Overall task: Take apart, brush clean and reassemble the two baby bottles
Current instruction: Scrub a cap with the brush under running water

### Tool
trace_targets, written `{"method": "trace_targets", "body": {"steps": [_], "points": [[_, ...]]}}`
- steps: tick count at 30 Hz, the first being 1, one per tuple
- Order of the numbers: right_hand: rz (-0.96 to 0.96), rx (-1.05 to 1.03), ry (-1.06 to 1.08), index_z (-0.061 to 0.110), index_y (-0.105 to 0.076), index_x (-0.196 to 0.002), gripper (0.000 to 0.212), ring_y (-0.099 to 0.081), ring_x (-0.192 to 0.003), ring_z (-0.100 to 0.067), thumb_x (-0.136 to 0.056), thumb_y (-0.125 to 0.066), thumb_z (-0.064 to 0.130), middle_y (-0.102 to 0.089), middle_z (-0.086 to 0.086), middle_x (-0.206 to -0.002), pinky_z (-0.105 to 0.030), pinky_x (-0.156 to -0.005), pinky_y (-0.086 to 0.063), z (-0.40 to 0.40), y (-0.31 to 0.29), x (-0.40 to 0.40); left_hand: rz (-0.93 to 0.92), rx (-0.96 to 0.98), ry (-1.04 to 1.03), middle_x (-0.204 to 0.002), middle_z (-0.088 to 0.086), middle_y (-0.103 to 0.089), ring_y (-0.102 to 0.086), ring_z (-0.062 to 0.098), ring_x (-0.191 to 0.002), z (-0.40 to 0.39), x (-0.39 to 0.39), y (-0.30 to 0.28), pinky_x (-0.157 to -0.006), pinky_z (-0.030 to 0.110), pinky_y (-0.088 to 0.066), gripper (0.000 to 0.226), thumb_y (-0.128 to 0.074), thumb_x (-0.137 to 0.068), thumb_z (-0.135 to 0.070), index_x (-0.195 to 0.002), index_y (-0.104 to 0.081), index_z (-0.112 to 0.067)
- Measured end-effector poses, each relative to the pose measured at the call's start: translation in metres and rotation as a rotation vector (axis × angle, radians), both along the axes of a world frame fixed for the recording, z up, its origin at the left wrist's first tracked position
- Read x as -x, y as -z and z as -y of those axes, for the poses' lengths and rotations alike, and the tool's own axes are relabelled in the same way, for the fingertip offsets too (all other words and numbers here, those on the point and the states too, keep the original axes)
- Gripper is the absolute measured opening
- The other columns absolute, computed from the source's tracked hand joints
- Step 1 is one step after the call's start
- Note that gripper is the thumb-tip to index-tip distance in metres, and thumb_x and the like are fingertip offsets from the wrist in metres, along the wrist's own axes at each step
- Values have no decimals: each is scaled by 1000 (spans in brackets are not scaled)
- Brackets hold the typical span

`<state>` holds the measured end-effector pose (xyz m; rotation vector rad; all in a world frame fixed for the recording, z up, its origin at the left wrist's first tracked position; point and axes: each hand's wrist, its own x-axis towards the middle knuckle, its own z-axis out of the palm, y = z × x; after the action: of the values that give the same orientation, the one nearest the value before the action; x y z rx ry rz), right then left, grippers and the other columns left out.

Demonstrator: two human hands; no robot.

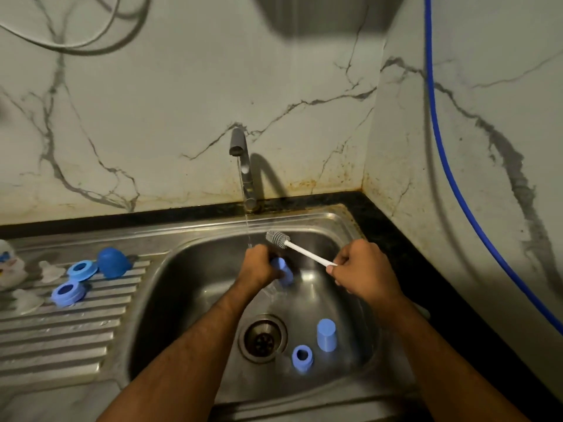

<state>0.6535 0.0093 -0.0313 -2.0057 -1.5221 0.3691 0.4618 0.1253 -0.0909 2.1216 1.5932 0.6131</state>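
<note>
My left hand (259, 264) grips a blue bottle part (285, 272) over the steel sink (182, 269), just under the running water. My right hand (362, 268) pinches the white handle of a bottle brush (300, 249); its grey bristle head points up-left, near the stream and apart from the held part. Two more blue parts lie in the basin: a blue cup-shaped piece (326, 334) and a blue ring-shaped piece (302, 357) right of the drain (262, 339). On the drainboard (61, 336) sit two blue collars (81, 269) (67, 293), a dark blue cap (113, 262) and clear teats (51, 271).
The tap (243, 166) stands at the sink's back edge with water flowing. A white object (9, 266) sits at the far left of the drainboard. Marble walls close the back and right; a blue hose (451, 184) hangs along the right wall.
</note>
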Motion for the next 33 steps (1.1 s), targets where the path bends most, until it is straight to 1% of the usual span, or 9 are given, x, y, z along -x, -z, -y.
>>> {"method": "trace_targets", "body": {"steps": [3,8,12,16,19,22,25,29,33], "points": [[25,-10,-40,18,-68,-66,23,-61,-58,-10,-85,-76,28,-63,3,-59,-22,-58,-45,-8,-1,16,66,-26,-133,-111,9,-72,-67,21,-104,-6,27,-8,-92,33,-54,43,-86,-74,-18,-114,-73,-10],[99,6,-67,20,-66,-67,24,-60,-59,-7,-84,-79,32,-62,3,-59,-20,-55,-36,-23,1,36,301,-32,-287,-108,9,-73,-67,18,-99,-9,51,-5,-84,25,-53,41,-86,-75,-14,-113,-72,-7],[145,18,-83,19,-68,-71,21,-61,-65,-7,-83,-79,34,-64,4,-65,-20,-59,-39,-34,2,42,466,23,-339,-104,9,-74,-69,16,-94,-12,59,1,-74,18,-53,37,-85,-75,-8,-109,-72,-4],[105,33,-150,17,-70,-76,20,-64,-70,-14,-85,-78,33,-67,-2,-69,-27,-70,-52,-35,3,41,614,131,-411,-109,10,-72,-69,21,-100,-17,62,4,-90,36,-58,36,-81,-80,-9,-114,-69,-6],[-4,12,-172,11,-71,-73,21,-65,-67,-22,-86,-79,25,-66,-8,-63,-34,-74,-56,-35,8,40,791,225,-493,-113,13,-70,-67,24,-104,-18,62,5,-93,42,-57,30,-74,-86,-8,-116,-68,-6],[-53,26,-197,9,-70,-66,25,-61,-52,-17,-87,-77,22,-62,-5,-51,-30,-63,-53,-36,11,36,1033,321,-553,-110,20,-68,-66,29,-95,-17,61,1,-81,41,-60,21,-64,-93,-4,-114,-67,0],[-118,59,-233,10,-73,-76,14,-60,-45,-10,-85,-80,17,-64,-6,-51,-27,-53,-52,-37,12,29,1285,416,-620,-94,21,-64,-63,29,-80,-16,62,-5,-65,39,-57,15,-52,-96,-1,-108,-62,1],[-91,98,-271,10,-75,-92,17,-69,-54,-17,-78,-84,6,-69,-6,-59,-37,-61,-61,-39,17,22,1554,509,-596,-102,21,-59,-61,34,-97,-16,68,-6,-93,51,-52,16,-50,-99,-6,-113,-55,0],[-110,123,-317,16,-75,-97,17,-65,-45,-10,-82,-80,9,-67,-1,-53,-22,-50,-51,-37,24,26,1722,600,-548,-118,25,-58,-60,38,-115,-15,74,-5,-102,51,-50,16,-58,-98,-15,-108,-59,-1]]}}
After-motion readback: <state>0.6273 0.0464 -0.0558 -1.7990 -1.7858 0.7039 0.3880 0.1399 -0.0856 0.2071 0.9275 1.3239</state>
